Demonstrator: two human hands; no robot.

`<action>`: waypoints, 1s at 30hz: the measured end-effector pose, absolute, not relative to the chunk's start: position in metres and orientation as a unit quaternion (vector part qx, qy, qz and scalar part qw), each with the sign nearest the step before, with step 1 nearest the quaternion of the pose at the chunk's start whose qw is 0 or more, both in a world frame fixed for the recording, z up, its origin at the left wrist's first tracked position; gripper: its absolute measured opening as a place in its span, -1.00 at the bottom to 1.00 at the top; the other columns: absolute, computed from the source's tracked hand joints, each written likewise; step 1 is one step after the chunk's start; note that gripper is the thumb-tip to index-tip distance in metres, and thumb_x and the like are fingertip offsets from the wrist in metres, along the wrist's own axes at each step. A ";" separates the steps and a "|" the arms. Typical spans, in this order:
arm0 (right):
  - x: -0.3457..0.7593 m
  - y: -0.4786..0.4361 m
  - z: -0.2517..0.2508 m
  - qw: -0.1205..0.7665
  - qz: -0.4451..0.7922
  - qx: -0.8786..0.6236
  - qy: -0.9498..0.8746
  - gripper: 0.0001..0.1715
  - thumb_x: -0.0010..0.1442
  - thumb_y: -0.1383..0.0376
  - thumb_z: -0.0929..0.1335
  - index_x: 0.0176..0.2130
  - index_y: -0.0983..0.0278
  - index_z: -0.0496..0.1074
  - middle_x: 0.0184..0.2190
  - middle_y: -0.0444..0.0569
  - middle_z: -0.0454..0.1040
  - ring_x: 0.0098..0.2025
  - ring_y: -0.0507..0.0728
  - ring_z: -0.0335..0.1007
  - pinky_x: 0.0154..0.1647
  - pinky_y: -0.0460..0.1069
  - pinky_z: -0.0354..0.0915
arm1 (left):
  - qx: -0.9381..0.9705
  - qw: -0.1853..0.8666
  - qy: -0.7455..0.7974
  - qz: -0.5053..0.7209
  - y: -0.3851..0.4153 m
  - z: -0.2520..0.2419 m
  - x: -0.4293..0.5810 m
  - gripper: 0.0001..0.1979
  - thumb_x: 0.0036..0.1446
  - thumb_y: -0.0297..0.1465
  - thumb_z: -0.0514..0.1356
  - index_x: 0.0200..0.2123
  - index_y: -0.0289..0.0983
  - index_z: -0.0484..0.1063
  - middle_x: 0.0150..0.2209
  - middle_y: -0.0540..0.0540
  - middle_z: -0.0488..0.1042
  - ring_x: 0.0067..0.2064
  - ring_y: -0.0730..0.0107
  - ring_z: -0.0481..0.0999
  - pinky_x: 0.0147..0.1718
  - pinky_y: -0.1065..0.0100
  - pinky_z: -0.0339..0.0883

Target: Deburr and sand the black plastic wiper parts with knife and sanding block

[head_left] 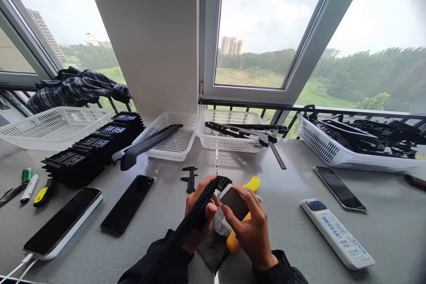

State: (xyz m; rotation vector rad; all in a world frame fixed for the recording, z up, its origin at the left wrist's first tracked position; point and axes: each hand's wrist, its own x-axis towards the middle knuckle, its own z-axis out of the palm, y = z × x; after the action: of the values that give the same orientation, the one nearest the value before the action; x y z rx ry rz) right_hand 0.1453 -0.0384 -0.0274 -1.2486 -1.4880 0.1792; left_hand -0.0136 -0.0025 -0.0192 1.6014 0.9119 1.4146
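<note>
**ITEM: long black strip, held in both hands over table**

- Left hand (199,221): closing round long black plastic strip (212,189), thumb on top. Strip is running diagonally from the sleeve up to a curved end, approx. centre-front, above the table (286,217).
- Right hand (255,230): fingers pinching a small grey block (234,204) and pressing it against the strip's upper end. Block type unclear, poss. a sanding pad.
- Under hands: yellow-handled tool (253,183) and grey cloth (213,242), both lying on the table and partly hidden.
- Just beyond the strip tip: black caliper (190,178).
- L side: dark phone (128,204), white-cased phone (63,222) w/ cable, stack of black parts (95,146).
- R side: white remote (336,233), second dark phone (339,187).
- Rear, by window: two small white baskets, left (181,120) and right (229,143), each carrying long black parts. Large basket (333,154) at far R is sitting full of black parts.
</note>
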 end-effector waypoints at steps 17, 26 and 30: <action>0.146 -0.029 -0.041 0.532 0.059 -0.555 -0.636 -0.47 0.26 0.22 0.50 0.21 0.01 0.54 0.16 0.00 0.52 0.14 0.28 0.53 0.13 0.15 0.51 | 0.608 0.428 0.430 0.512 0.004 -0.023 -0.016 -0.29 0.29 0.22 0.10 0.16 -0.20 0.55 -0.44 -0.10 0.55 -0.42 0.16 0.52 -0.37 0.20 0.43; 0.143 -0.030 -0.035 0.483 0.184 -0.540 -0.665 -0.43 0.19 0.36 0.44 0.17 0.08 0.54 0.06 -0.03 0.58 0.10 0.25 0.56 0.12 0.12 0.52 | 0.606 0.406 0.453 0.513 0.009 -0.005 -0.020 -0.43 0.34 0.17 0.09 -0.15 -0.17 0.64 -0.16 -0.18 0.65 -0.16 0.08 0.58 -0.04 0.10 0.45; 0.137 -0.036 -0.031 0.453 0.200 -0.473 -0.729 -0.13 0.03 0.49 0.44 0.28 0.02 0.48 0.05 -0.05 0.58 0.08 0.23 0.54 0.10 0.10 0.52 | 0.520 0.465 0.489 0.523 0.015 -0.012 -0.024 -0.27 0.27 0.31 -0.01 -0.38 -0.22 0.54 -0.41 -0.11 0.53 -0.31 0.17 0.52 -0.22 0.20 0.42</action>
State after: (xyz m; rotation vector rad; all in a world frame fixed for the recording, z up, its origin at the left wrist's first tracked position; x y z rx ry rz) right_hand 0.1367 -0.0358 -0.0311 -1.1686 -1.7989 0.4926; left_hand -0.0245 0.0150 -0.0116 1.2764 1.2013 1.2850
